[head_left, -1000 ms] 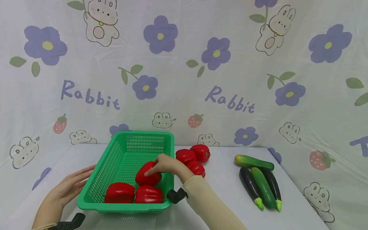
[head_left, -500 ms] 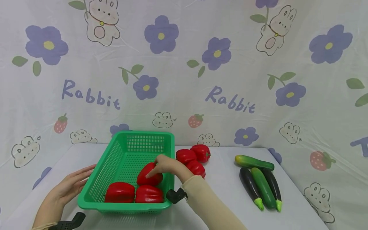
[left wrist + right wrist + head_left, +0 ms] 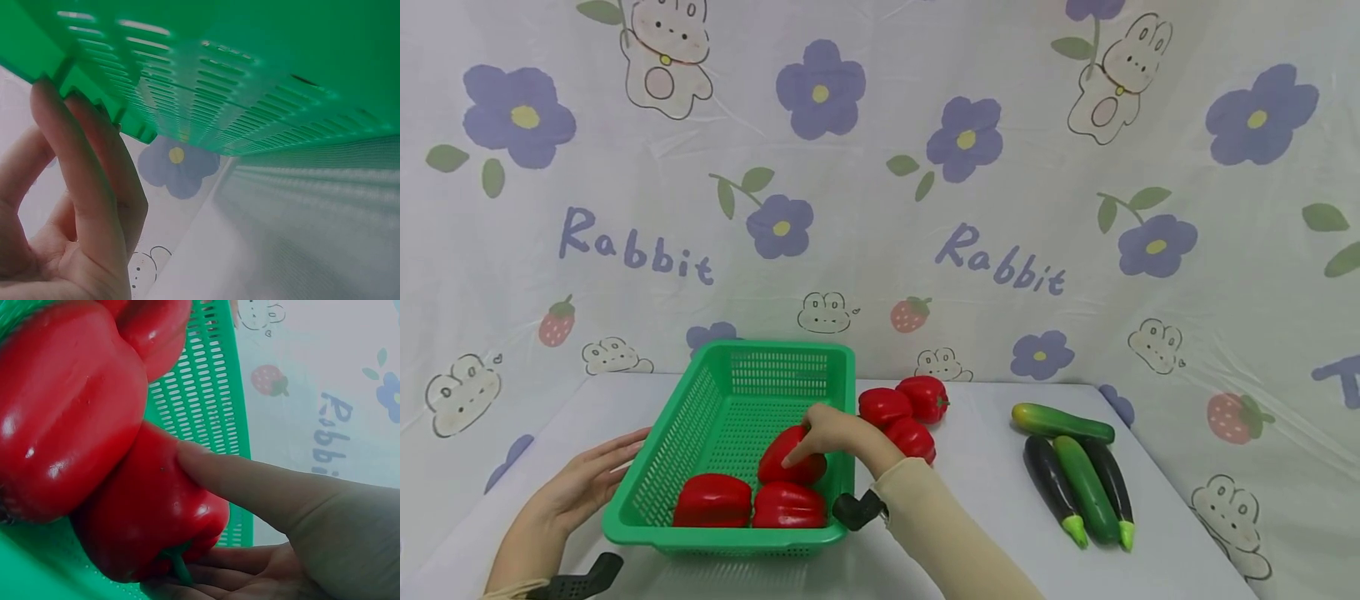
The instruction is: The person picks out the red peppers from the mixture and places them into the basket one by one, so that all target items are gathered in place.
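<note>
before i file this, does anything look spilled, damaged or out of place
Nothing stands out. Three red peppers sit in the green basket, the right hand gripping one; three loose peppers cluster beside the basket. Eggplants and long green vegetables lie grouped farther right. No spill or damage shows.

On one white surface [image 3: 985, 433], clocked from the head view's centre, we count six red peppers [image 3: 790, 506]: three inside one green basket [image 3: 722, 537] between seven and eight o'clock, three outside it at six. At four o'clock we count two eggplants [image 3: 1049, 483] and two long green vegetables [image 3: 1084, 487].
</note>
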Tool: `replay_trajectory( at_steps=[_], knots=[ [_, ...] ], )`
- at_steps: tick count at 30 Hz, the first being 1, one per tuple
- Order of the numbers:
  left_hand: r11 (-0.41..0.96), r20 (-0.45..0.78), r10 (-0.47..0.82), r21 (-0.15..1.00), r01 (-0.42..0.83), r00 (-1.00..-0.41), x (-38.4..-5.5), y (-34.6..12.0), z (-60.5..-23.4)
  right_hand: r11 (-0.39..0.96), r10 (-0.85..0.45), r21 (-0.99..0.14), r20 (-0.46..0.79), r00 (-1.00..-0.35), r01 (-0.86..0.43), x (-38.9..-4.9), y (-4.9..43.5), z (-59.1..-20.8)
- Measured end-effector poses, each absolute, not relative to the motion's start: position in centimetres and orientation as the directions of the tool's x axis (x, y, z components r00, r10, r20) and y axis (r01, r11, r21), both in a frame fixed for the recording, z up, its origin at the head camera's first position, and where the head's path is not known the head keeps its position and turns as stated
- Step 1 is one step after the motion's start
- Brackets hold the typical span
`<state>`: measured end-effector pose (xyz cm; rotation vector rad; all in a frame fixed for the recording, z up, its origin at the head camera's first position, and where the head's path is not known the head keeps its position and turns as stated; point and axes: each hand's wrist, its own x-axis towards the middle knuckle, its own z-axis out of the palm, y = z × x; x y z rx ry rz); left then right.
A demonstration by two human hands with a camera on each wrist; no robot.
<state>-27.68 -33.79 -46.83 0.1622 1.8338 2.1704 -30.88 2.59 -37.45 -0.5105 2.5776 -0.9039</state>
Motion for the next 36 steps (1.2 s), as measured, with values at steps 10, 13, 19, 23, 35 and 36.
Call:
replay_trajectory(
  at_steps=[10,13,19,23,35,36],
  knots=[
    [-0.134,-0.109,0.278,0.980,-0.151,-0.955,-27.75,-33.78,-46.79,0.735,-0.446,-0.646,-0.234,-0.864,-0.205,-31.07,2.44,-37.66],
    [-0.138,-0.106,0.272,0.979,-0.148,-0.956,-27.74,-33.75,-46.82,0.738,-0.447,-0.641,-0.231,-0.864,-0.210,-31.04,2.36,-37.71],
    [-0.146,-0.111,0.265,0.977,-0.154,-0.958,-27.77,-33.69,-46.76,0.753,-0.430,-0.626,-0.235,-0.872,-0.202,-30.91,2.24,-37.74],
    [-0.144,-0.117,0.256,0.977,-0.158,-0.960,-27.80,-33.64,-46.64,0.761,-0.426,-0.616,-0.237,-0.873,-0.204,-30.88,2.25,-37.74],
    [-0.126,-0.110,0.264,0.981,-0.147,-0.958,-27.63,-33.63,-46.65,0.762,-0.426,-0.612,-0.230,-0.875,-0.210,-30.90,2.20,-37.83],
    [-0.127,-0.107,0.265,0.981,-0.145,-0.958,-27.63,-33.64,-46.66,0.759,-0.427,-0.617,-0.230,-0.874,-0.208,-30.90,2.20,-37.82]
  ],
)
